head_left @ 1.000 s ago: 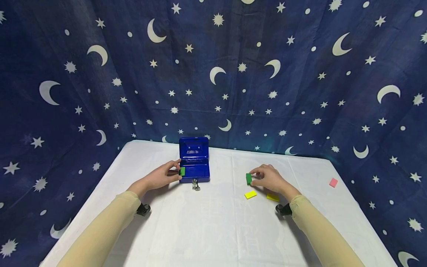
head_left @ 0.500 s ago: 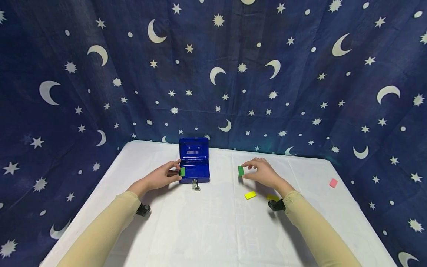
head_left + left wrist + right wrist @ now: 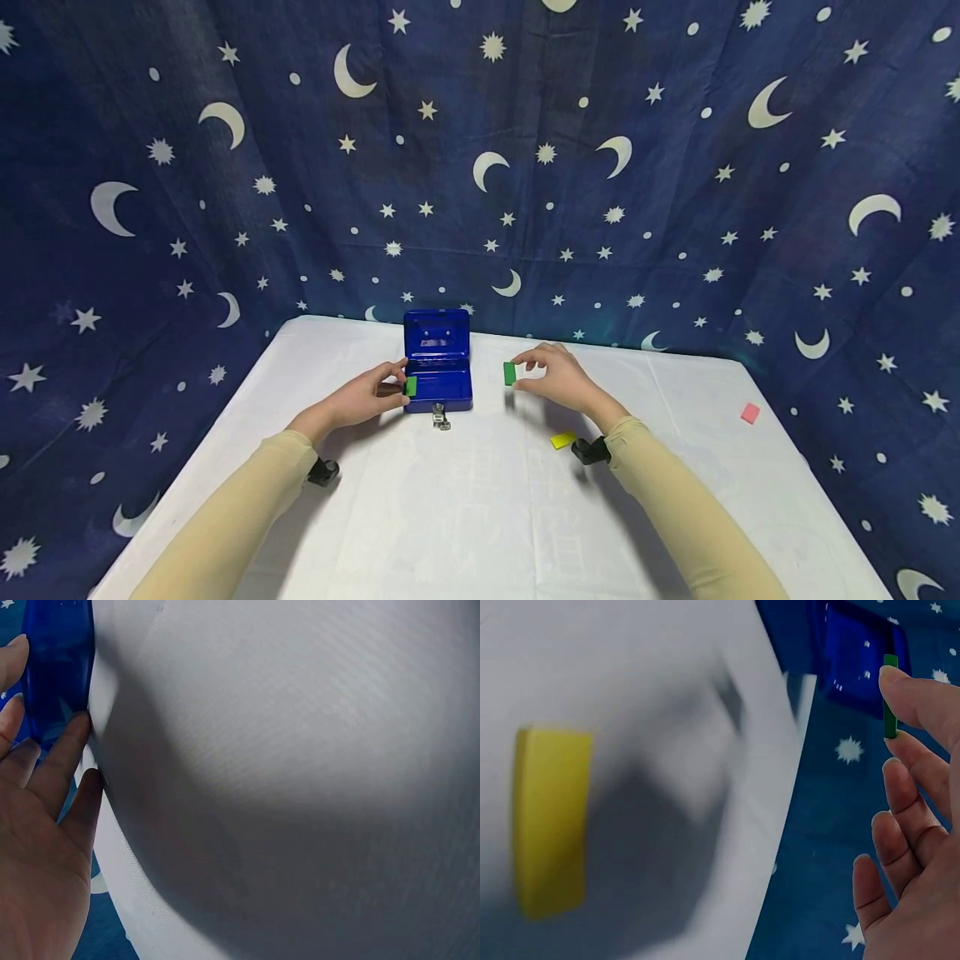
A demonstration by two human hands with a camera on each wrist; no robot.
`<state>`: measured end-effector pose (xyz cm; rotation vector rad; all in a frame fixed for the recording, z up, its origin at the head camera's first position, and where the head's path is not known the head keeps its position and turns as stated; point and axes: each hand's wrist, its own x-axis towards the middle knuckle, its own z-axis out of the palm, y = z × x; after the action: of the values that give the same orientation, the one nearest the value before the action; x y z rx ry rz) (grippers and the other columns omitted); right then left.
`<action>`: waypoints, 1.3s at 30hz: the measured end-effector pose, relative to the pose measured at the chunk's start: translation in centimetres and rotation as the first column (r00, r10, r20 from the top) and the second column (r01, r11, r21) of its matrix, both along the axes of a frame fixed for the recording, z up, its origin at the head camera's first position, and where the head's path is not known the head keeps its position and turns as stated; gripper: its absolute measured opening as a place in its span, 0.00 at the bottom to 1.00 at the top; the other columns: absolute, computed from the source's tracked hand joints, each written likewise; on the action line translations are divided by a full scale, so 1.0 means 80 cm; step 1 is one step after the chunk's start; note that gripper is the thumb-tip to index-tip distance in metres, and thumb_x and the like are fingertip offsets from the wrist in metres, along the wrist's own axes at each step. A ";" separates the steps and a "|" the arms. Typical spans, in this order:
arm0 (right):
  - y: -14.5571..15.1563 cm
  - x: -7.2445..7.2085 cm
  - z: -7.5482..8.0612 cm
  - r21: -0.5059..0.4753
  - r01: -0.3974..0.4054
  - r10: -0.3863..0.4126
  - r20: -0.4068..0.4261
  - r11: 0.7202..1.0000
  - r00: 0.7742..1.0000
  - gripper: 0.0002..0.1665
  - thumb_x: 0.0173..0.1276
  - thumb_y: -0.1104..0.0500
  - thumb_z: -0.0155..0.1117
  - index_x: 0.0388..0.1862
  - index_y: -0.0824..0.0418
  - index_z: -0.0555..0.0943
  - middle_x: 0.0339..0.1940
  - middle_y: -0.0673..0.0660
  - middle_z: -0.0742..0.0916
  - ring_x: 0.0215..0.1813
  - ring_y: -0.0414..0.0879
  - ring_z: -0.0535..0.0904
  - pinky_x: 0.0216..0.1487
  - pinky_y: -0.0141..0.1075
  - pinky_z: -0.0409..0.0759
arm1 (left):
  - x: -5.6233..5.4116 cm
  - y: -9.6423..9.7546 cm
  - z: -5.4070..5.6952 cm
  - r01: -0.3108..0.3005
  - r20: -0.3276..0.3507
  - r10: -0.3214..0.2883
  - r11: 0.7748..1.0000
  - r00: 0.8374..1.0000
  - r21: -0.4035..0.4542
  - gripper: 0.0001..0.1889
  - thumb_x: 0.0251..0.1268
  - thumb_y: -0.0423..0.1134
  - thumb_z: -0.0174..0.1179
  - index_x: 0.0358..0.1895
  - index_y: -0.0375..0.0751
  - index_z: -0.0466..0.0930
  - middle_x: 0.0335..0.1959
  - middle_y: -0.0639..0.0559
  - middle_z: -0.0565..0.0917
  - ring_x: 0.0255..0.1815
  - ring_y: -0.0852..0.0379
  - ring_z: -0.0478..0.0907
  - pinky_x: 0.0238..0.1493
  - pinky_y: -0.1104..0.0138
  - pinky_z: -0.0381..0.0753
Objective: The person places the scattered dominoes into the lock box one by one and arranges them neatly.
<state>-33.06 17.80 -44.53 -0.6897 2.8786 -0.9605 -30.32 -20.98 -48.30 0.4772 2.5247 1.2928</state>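
In the head view an open blue metal cash box (image 3: 452, 403) stands at the back left of the white table, its lid raised. My left hand (image 3: 360, 395) is at its left end, fingertips touching the side; the left wrist view shows these fingers (image 3: 71, 742) fairly straight. A green block (image 3: 411, 387) shows at the box's left side, near the fingertips. To the right of the box, my right hand (image 3: 558, 382) pinches another green block (image 3: 510, 373) between thumb and finger, above the table. The other fingers are loosely bent in the right wrist view.
A yellow block (image 3: 562, 439) lies on the table below my right hand. Farther right is a pink block (image 3: 750, 413). A small lock with keys (image 3: 440, 417) hangs at the box's front. A dark star-and-moon curtain (image 3: 510, 208) surrounds the table.
My right hand has lifted the green block and moved it left toward the box. One yellow block has become hidden by the right arm. My left hand has stayed in place.
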 end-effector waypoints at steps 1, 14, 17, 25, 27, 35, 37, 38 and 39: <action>-0.005 0.000 0.002 0.000 -0.005 0.005 -0.002 1.000 1.000 0.26 0.62 0.45 0.76 0.58 0.46 0.85 0.46 0.53 0.84 0.53 0.53 0.73 0.54 0.47 0.70 | 0.000 0.000 0.000 0.002 -0.002 -0.002 1.000 1.000 0.004 0.17 0.74 0.40 0.62 0.57 0.36 0.70 0.82 0.44 0.53 0.71 0.38 0.70 0.73 0.44 0.62; -0.057 -0.003 0.004 0.009 -0.062 0.063 -0.074 0.998 0.995 0.25 0.60 0.44 0.76 0.57 0.46 0.86 0.41 0.48 0.83 0.49 0.48 0.73 0.55 0.46 0.69 | -0.003 -0.001 -0.001 0.008 -0.032 -0.010 0.999 0.999 -0.039 0.17 0.73 0.45 0.64 0.54 0.41 0.71 0.82 0.48 0.55 0.70 0.43 0.72 0.73 0.46 0.64; -0.068 -0.002 0.003 0.019 -0.067 0.069 -0.077 0.998 0.995 0.25 0.59 0.44 0.76 0.56 0.46 0.86 0.41 0.48 0.84 0.49 0.47 0.72 0.55 0.46 0.69 | -0.003 -0.001 -0.001 0.010 -0.031 -0.011 0.999 0.999 -0.041 0.17 0.73 0.44 0.64 0.54 0.41 0.71 0.82 0.48 0.55 0.70 0.43 0.73 0.73 0.47 0.66; -0.093 -0.004 0.000 0.068 -0.063 0.068 -0.074 0.996 0.995 0.24 0.60 0.44 0.76 0.54 0.46 0.87 0.41 0.47 0.83 0.48 0.46 0.71 0.52 0.44 0.70 | -0.005 -0.002 -0.003 0.021 -0.026 -0.021 1.000 0.999 -0.019 0.16 0.73 0.43 0.63 0.54 0.40 0.71 0.82 0.46 0.54 0.69 0.43 0.73 0.71 0.49 0.68; -0.098 -0.006 -0.001 0.080 -0.070 0.076 -0.073 0.994 0.994 0.23 0.60 0.43 0.76 0.54 0.46 0.86 0.42 0.49 0.84 0.47 0.46 0.71 0.51 0.44 0.70 | -0.005 -0.002 -0.003 0.020 -0.028 -0.021 1.000 0.999 -0.021 0.16 0.73 0.43 0.63 0.54 0.40 0.71 0.82 0.46 0.54 0.69 0.43 0.73 0.71 0.49 0.68; -0.115 -0.008 0.004 0.125 -0.084 0.091 -0.054 0.989 0.994 0.25 0.60 0.40 0.76 0.55 0.46 0.86 0.45 0.55 0.85 0.46 0.46 0.69 0.51 0.46 0.67 | -0.006 -0.003 -0.005 0.012 -0.029 -0.013 0.999 0.999 -0.042 0.16 0.74 0.44 0.63 0.55 0.42 0.70 0.82 0.48 0.54 0.70 0.44 0.73 0.73 0.48 0.66; -0.120 -0.010 0.004 0.130 -0.080 0.088 -0.059 0.988 0.994 0.25 0.60 0.40 0.76 0.55 0.46 0.86 0.44 0.55 0.85 0.46 0.46 0.69 0.50 0.46 0.67 | -0.006 -0.003 -0.005 0.008 -0.022 -0.009 0.999 1.000 -0.038 0.16 0.73 0.44 0.63 0.55 0.42 0.70 0.82 0.48 0.54 0.70 0.44 0.73 0.73 0.48 0.66; -0.122 -0.010 0.004 0.136 -0.076 0.085 -0.064 0.988 0.994 0.25 0.60 0.40 0.76 0.55 0.46 0.86 0.43 0.55 0.85 0.45 0.46 0.68 0.49 0.45 0.66 | -0.006 -0.003 -0.004 0.008 -0.021 -0.009 0.999 1.000 -0.035 0.16 0.73 0.43 0.63 0.55 0.42 0.70 0.82 0.48 0.54 0.70 0.43 0.73 0.73 0.48 0.66; -0.125 -0.011 0.004 0.139 -0.073 0.083 -0.069 0.988 0.994 0.25 0.60 0.40 0.76 0.55 0.46 0.86 0.43 0.55 0.85 0.45 0.46 0.68 0.49 0.45 0.66 | -0.006 -0.003 -0.004 0.009 -0.019 -0.009 0.999 1.000 -0.032 0.16 0.73 0.43 0.63 0.54 0.42 0.70 0.82 0.47 0.54 0.70 0.43 0.73 0.73 0.47 0.66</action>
<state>-33.95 7.81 -44.24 -0.8365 2.9216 -0.7357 -30.77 -21.19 -48.65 0.4955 2.5514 1.2493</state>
